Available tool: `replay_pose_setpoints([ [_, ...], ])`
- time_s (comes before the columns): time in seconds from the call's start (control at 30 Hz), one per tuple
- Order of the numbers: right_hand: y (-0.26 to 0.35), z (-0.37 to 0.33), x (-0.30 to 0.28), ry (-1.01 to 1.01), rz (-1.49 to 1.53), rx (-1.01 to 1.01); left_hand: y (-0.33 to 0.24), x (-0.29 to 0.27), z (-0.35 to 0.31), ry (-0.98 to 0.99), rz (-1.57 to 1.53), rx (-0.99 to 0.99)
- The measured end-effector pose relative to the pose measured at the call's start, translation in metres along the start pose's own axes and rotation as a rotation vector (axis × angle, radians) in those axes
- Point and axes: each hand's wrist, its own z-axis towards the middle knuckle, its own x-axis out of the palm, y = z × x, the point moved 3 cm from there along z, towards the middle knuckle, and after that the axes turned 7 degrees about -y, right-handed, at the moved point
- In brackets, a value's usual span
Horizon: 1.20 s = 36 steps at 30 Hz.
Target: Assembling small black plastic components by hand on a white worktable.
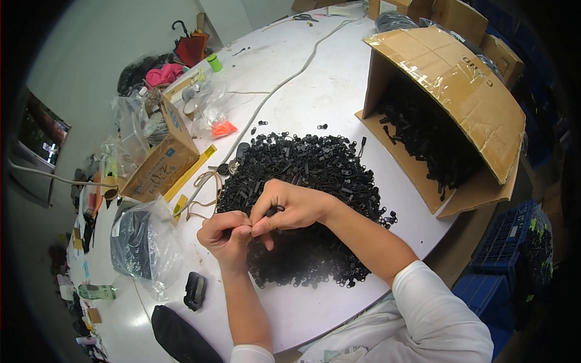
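A large heap of small black zipper pulls and sliders covers the middle of the white table. Above its near left side, my two hands meet fingertip to fingertip. My right hand is closed on a small black zipper pull, part of which shows between the fingers. The fingers of my left hand are pinched together against the right fingertips, and what they hold is hidden. A few loose sliders lie just beyond the heap.
An open cardboard box on its side at the right holds more black pieces. At left stand a smaller carton and a clear bag of black goods. A black case lies near my left forearm. A grey cable crosses the table.
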Motion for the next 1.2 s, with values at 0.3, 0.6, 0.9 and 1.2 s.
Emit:
replay_pose_setpoints([
  [0.3, -0.012, 0.004, 0.019, -0.144, 0.186, 0.07, -0.011, -0.007, 0.005, -0.043, 0.311, 0.105],
  [0.6, 0.014, -0.002, 0.004, -0.38, -1.002, -0.434, -0.008, -0.008, 0.012, 0.141, 0.434, -0.493],
  [0.9, 0.011, -0.001, 0.004, -0.249, -1.257, -0.35, -0.011, -0.005, 0.015, 0.243, 0.59, -0.454],
  [1.2, 0.009, 0.002, 0.004, -0.314, -1.106, -0.362, -0.012, -0.006, 0.008, -0.152, 0.758, -0.008],
])
